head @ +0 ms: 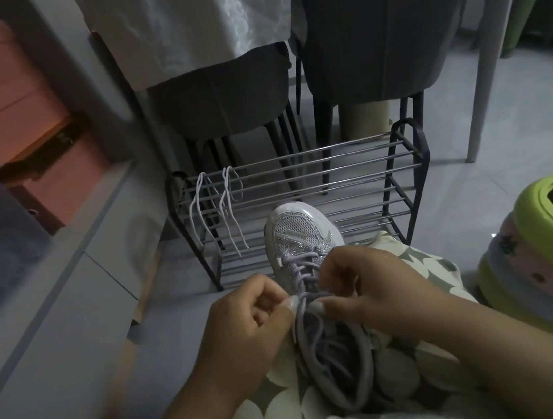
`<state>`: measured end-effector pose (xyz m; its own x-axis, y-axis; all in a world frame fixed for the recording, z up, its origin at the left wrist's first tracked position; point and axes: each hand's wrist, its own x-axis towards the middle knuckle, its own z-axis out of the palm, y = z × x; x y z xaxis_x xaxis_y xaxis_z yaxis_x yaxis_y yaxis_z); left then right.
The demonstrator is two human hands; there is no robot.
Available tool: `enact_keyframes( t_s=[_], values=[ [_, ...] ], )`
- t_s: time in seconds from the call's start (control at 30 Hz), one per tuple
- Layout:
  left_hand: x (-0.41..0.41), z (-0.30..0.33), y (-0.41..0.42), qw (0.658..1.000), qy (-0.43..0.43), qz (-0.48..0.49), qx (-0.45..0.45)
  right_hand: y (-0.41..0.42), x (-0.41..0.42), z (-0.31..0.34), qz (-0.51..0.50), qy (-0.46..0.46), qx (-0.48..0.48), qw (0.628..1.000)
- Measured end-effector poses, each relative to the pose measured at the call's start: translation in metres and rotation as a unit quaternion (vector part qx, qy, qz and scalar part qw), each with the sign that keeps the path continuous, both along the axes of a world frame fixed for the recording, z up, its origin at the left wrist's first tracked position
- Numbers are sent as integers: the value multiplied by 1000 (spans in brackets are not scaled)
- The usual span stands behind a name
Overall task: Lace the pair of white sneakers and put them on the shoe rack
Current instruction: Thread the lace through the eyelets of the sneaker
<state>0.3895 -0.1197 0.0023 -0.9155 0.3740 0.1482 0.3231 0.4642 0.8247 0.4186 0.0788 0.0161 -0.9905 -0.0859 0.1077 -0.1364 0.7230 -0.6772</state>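
Both hands, left and right, pinch the lace (lilac) over the sneaker.

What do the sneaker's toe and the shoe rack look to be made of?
White sneaker: the toe panel looks like woven mesh with a glittery finish, given its fine grid and sparkle; the rim looks like smooth, glossy synthetic. Low black-framed shoe rack: its shiny silver bars suggest polished metal; the dark end frames could be painted metal or plastic.

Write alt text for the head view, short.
Both hands, left hand and right hand, pinch the lace of a white sneaker resting on the person's lap. Just beyond stands a metal shoe rack with two loose laces draped over its left end.
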Motion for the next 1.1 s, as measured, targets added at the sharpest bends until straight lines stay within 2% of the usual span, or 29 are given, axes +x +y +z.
enact_keyframes(
  t_s=[0.13,0.23,0.33,0.6,0.87,1.03,1.1],
  values=[
    [-6,-3,10,1000,-19,3,-11,-1,-9,3,33,-14,29,999],
    [-7,-6,13,997,-40,-7,-62,0,-11,3,48,-9,67,997],
    [-7,-8,13,993,-5,-8,-120,6,-9,1,44,-4,79,996],
    [-1,-5,19,998,-37,-27,-37,24,-5,-5,44,7,41,998],
    [1,-9,27,997,-14,-42,-62,30,-2,-8,49,10,52,997],
    [3,-11,26,996,-59,-57,-23,33,-5,-14,66,-47,-14,997],
    [2,-12,25,993,-96,-64,4,32,-6,-14,75,-77,-86,990]
  ],
)
